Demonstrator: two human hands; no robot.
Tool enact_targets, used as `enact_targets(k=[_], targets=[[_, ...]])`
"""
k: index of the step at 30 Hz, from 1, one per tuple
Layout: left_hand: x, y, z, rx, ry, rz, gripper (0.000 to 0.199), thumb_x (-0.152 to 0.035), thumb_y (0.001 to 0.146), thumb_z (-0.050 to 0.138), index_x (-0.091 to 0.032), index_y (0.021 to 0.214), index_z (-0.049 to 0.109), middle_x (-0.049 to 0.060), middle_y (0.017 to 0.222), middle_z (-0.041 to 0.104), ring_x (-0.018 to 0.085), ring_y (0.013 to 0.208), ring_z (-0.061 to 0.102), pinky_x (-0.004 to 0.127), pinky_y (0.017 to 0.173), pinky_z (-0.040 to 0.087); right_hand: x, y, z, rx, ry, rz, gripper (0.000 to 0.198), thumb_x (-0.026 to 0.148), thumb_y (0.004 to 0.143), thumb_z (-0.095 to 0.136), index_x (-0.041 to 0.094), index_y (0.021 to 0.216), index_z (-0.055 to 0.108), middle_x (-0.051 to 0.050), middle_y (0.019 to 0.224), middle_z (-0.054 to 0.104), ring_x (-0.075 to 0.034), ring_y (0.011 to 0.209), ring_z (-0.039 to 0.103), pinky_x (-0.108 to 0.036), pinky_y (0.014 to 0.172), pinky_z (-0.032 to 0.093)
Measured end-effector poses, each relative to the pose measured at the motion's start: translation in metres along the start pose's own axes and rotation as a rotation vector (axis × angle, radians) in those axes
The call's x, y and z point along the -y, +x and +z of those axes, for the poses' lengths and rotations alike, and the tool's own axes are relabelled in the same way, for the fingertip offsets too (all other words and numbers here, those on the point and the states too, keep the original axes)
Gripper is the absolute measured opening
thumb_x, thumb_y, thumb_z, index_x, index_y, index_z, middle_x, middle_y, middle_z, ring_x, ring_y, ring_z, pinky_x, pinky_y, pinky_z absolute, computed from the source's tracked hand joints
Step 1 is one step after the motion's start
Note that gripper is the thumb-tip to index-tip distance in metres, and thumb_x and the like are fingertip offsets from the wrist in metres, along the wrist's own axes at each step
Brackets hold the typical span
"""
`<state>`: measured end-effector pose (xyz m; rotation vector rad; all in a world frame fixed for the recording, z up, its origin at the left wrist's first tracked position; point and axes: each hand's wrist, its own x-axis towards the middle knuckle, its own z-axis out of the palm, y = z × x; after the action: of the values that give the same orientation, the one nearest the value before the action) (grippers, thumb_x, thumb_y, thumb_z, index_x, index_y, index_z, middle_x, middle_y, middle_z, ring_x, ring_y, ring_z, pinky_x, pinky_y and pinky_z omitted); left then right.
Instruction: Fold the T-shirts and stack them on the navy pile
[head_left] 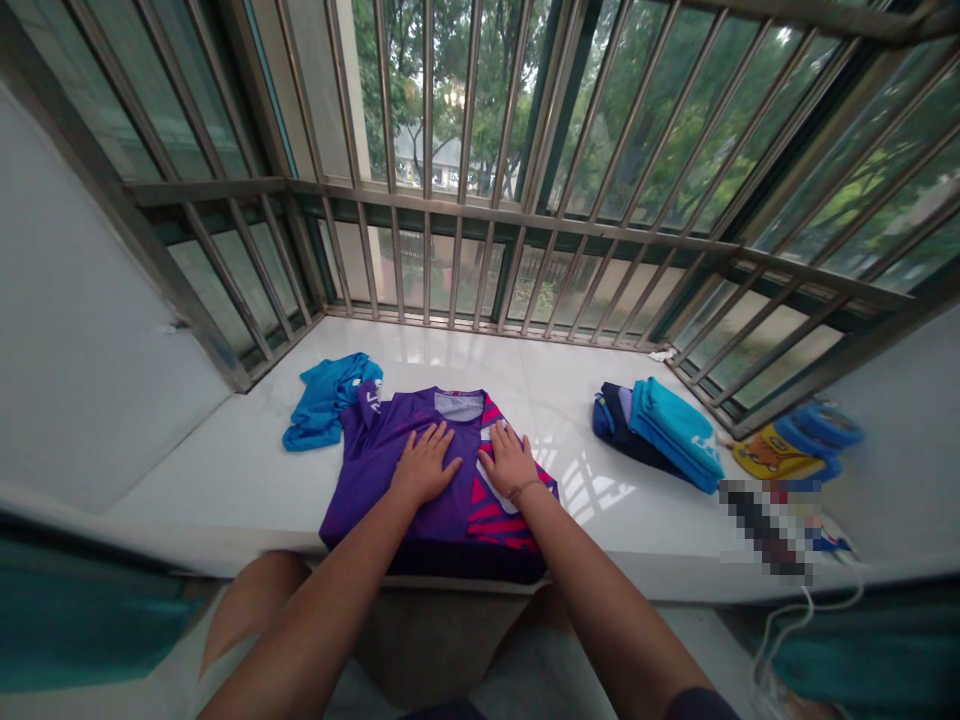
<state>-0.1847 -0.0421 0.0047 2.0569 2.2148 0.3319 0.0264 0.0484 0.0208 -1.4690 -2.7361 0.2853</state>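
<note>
A purple T-shirt (397,440) with a red-and-pink patterned side lies spread on the white window ledge, its collar toward the window and its lower edge hanging over the front. My left hand (426,464) rests flat on the purple chest, fingers apart. On the patterned side, below the collar, my right hand (509,462) also lies flat with its fingers stretched out. Neither hand grips the cloth. The shirt's left sleeve area touches a crumpled blue garment (319,403) at the left.
A stack of folded blue and dark clothes (667,430) sits on the ledge (465,350) at the right. Beyond it are a yellow-and-blue container (787,445) and a white cable (772,630). Metal bars (480,205) line the window behind. A blurred patch covers something at the right.
</note>
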Motion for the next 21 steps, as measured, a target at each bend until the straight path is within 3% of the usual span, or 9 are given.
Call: enact_targets(k=[5,11,14,16,18,21], targets=[[-0.012,0.000,0.004,0.003,0.017,-0.016,0.072,-0.062,0.108,0.035,-0.027,0.171,0.041,0.008,0.181,0.032,0.032,0.168,0.028,0.062,0.136,0.018,-0.011,0.001,0.006,0.024,-0.004,0.010,0.075,0.057,0.113,0.028,0.016,0.176,0.025,-0.012,0.183,0.017,-0.027,0.171,0.013,-0.059,0.136,0.010],[-0.066,0.000,0.020,-0.010,-0.069,0.037,0.080,-0.068,0.106,0.037,-0.020,0.170,0.042,0.015,0.180,0.030,0.036,0.168,0.024,0.069,0.135,0.015,-0.055,-0.018,0.002,0.020,-0.059,0.052,0.075,0.057,0.113,0.028,0.018,0.177,0.023,-0.011,0.183,0.017,-0.027,0.171,0.013,-0.059,0.136,0.011],[-0.080,0.004,0.023,-0.034,-0.187,0.044,0.069,-0.060,0.108,0.040,-0.022,0.165,0.050,0.015,0.175,0.042,0.036,0.164,0.035,0.068,0.134,0.021,-0.077,-0.031,-0.002,0.025,-0.080,0.078,0.074,0.058,0.114,0.027,0.019,0.177,0.023,-0.009,0.183,0.016,-0.026,0.171,0.014,-0.059,0.136,0.012],[-0.072,0.005,0.016,-0.106,-0.290,0.023,0.057,-0.045,0.110,0.038,-0.020,0.159,0.055,0.015,0.166,0.055,0.031,0.156,0.048,0.059,0.132,0.032,-0.086,-0.037,-0.004,0.040,-0.086,0.091,0.074,0.058,0.114,0.027,0.020,0.177,0.022,-0.009,0.183,0.016,-0.025,0.171,0.013,-0.059,0.135,0.012],[-0.050,0.001,0.002,-0.228,-0.329,-0.066,0.051,-0.031,0.110,0.035,-0.016,0.152,0.059,0.017,0.155,0.064,0.028,0.146,0.056,0.049,0.128,0.041,-0.091,-0.041,-0.005,0.053,-0.089,0.103,0.074,0.058,0.114,0.027,0.020,0.177,0.021,-0.009,0.183,0.017,-0.025,0.171,0.013,-0.059,0.135,0.012],[0.002,-0.015,-0.026,-0.357,-0.196,-0.385,0.050,-0.027,0.107,0.038,-0.009,0.150,0.057,0.024,0.148,0.063,0.035,0.141,0.057,0.052,0.120,0.046,-0.091,-0.043,-0.004,0.043,-0.091,0.112,0.074,0.058,0.114,0.027,0.021,0.177,0.022,-0.010,0.184,0.016,-0.026,0.171,0.012,-0.060,0.135,0.010]])
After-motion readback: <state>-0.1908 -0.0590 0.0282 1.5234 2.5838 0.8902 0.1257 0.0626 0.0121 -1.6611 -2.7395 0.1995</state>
